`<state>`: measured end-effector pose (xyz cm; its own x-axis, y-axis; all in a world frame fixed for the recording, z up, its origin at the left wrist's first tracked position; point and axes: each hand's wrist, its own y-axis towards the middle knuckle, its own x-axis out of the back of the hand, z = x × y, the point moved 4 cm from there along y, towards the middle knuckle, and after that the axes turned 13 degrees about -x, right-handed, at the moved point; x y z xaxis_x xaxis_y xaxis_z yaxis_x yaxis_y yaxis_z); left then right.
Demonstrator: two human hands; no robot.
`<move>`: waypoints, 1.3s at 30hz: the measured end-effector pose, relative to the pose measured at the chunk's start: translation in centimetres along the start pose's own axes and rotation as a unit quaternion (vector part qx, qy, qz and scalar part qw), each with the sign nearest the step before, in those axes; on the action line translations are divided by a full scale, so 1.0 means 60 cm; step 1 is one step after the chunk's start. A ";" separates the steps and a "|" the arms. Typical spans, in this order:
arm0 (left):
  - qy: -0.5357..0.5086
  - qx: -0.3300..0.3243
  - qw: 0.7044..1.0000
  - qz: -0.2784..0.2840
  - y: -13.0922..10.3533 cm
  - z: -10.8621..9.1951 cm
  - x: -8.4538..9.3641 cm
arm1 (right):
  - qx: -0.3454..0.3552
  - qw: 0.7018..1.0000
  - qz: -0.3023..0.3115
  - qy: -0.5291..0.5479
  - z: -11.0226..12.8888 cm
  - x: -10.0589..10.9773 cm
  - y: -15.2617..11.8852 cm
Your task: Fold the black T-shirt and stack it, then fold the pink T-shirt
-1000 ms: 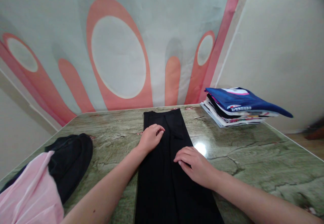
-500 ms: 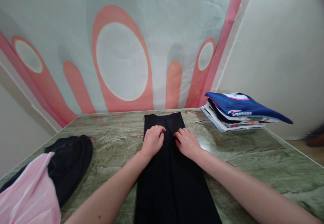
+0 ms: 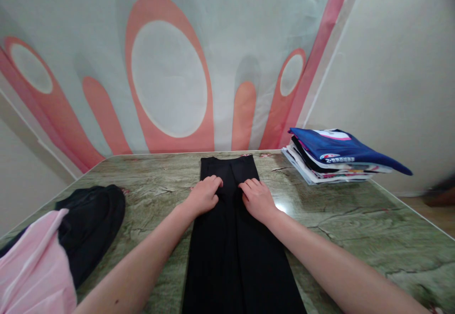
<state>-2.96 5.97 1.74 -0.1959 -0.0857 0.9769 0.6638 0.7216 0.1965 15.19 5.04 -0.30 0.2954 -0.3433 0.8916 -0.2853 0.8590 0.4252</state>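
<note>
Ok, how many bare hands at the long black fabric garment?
2: the left hand at the left edge of the black garment, the right hand at its right edge, both near its far end. No other hand shows.

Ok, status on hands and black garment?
Left hand, right hand on black garment, toward far end. Garment laid out lengthwise. Folded stack right, pink cloth left, both clear of garment.

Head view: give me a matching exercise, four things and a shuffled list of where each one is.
Things:
1. Black trousers
2. Pink garment
3. Blue garment
4. Right hand

Places:
A. Top of the folded stack
B. At the trousers' right edge
C. Laid lengthwise, mid-table
D. Lower left, overlapping a crumpled black garment in view

Pairs: 1-C, 2-D, 3-A, 4-B.
</note>
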 end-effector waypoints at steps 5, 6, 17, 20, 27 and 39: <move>0.084 0.034 0.996 0.005 0.008 -0.031 0.001 | -0.012 1.000 -0.015 -0.007 0.000 -0.005 0.001; 0.084 0.034 0.996 0.003 0.009 -0.034 0.000 | -0.010 1.000 -0.015 -0.002 -0.001 -0.006 0.001; -0.028 0.033 0.999 -0.021 0.000 0.009 -0.001 | 0.010 0.996 -0.007 0.091 -0.002 0.004 -0.007; -0.025 0.023 0.999 0.025 -0.005 0.013 -0.024 | 0.023 0.994 0.051 0.095 -0.005 -0.012 -0.012; -0.066 0.075 0.994 0.035 0.005 0.053 0.001 | -0.001 0.983 0.086 0.162 -0.047 -0.011 0.015; 0.014 0.219 0.973 -0.070 0.103 0.152 -0.028 | -0.112 0.986 0.026 0.124 -0.066 -0.097 0.191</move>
<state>-5.11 16.84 0.52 -0.2378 -0.2182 0.9465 0.2604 0.9244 0.2786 13.79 18.39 -1.20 0.5067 -0.2167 0.8345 -0.1055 0.9450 0.3095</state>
